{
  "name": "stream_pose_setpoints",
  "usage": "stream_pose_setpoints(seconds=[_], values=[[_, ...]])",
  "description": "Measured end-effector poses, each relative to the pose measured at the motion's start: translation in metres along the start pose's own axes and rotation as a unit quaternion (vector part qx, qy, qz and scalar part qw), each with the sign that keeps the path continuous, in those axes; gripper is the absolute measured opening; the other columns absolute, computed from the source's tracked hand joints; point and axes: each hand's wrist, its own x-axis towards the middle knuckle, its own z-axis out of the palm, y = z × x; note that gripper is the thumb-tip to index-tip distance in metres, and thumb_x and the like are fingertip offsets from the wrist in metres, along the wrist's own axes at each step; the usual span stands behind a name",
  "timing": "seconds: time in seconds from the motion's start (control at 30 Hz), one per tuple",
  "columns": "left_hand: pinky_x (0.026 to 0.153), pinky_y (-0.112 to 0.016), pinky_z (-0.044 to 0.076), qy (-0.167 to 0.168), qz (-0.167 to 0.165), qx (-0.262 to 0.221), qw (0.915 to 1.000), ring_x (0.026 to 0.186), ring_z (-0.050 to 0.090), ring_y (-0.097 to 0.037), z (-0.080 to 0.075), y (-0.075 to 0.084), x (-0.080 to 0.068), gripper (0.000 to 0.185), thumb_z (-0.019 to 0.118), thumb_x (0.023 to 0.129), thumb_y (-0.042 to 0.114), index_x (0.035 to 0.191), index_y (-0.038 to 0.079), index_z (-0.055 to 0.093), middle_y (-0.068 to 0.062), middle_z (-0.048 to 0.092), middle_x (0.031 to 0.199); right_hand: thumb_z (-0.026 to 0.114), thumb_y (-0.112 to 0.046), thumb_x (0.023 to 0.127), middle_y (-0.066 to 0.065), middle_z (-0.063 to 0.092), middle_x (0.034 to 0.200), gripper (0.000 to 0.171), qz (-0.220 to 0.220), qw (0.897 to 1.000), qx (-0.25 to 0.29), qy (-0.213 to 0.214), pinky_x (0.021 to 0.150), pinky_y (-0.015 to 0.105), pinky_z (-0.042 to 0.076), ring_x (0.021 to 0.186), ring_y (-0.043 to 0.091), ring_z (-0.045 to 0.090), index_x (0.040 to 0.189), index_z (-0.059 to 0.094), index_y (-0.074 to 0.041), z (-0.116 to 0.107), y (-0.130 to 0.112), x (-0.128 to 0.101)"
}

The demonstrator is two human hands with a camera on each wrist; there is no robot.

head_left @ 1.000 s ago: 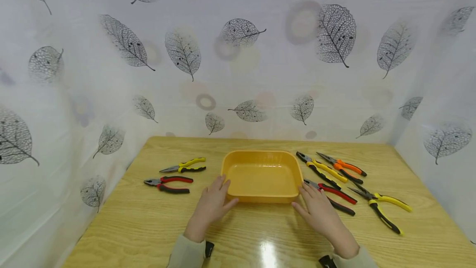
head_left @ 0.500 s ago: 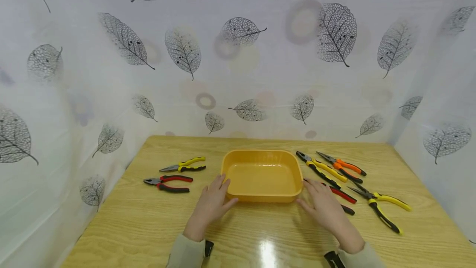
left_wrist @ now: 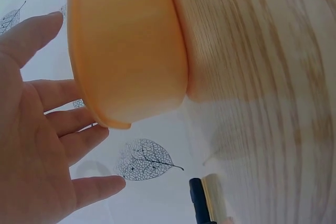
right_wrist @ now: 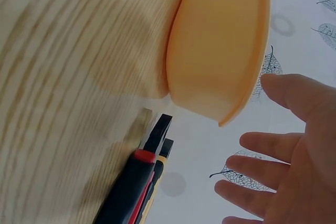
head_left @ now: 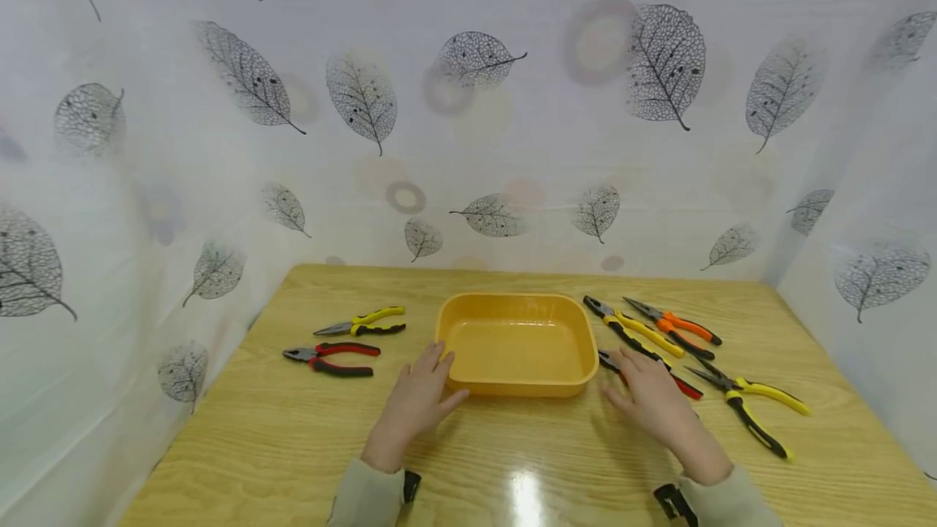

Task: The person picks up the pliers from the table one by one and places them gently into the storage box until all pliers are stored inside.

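An empty orange tray (head_left: 516, 385) stands in the middle of the wooden table (head_left: 293, 446). My left hand (head_left: 419, 394) lies flat with straight fingers beside the tray's near left corner (left_wrist: 126, 72), touching or almost touching its rim. My right hand (head_left: 648, 394), open with spread fingers (right_wrist: 268, 145), hovers over the red-and-black pliers (head_left: 681, 385) just right of the tray (right_wrist: 220, 51); those pliers (right_wrist: 137, 182) lie below the palm and I cannot tell if it touches them.
Left of the tray lie yellow-handled pliers (head_left: 364, 323) and red-handled pliers (head_left: 333, 359). On the right lie yellow-and-black pliers (head_left: 635, 332), orange pliers (head_left: 675, 326) and long-nose yellow pliers (head_left: 754, 407). Leaf-patterned curtains wall the table on three sides.
My right hand has drifted right, away from the tray's near corner, and now covers part of the red-and-black pliers. The left hand has stayed put.
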Motion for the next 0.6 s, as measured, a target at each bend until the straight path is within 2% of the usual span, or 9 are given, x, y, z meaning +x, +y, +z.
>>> stream_pose_setpoints(seconds=[0.3, 0.6], values=[[0.091, -0.060, 0.029, -0.013, 0.009, 0.002, 0.9999, 0.127, 0.024, -0.034, 0.000, -0.001, 0.001, 0.055, 0.055, 0.085, 0.039, 0.124, 0.001, 0.050, -0.022, 0.030, 0.137, 0.064, -0.025, 0.080, 0.030, 0.044, 0.122, 0.052, -0.007, 1.000, -0.013, -0.009, 0.086, 0.060, 0.032, 0.107, 0.046, 0.043, 0.120, 0.050, 0.006, 0.002, 0.012, 0.002], [0.091, -0.062, 0.026, -0.025, 0.028, -0.008, 0.9993, 0.128, 0.020, -0.035, 0.001, -0.004, -0.002, 0.052, 0.056, 0.085, 0.038, 0.126, 0.005, 0.049, -0.021, 0.027, 0.139, 0.066, -0.025, 0.078, 0.029, 0.048, 0.117, 0.052, 0.013, 0.998, -0.025, -0.049, 0.085, 0.056, 0.036, 0.104, 0.045, 0.046, 0.117, 0.052, 0.007, 0.005, 0.024, 0.001]])
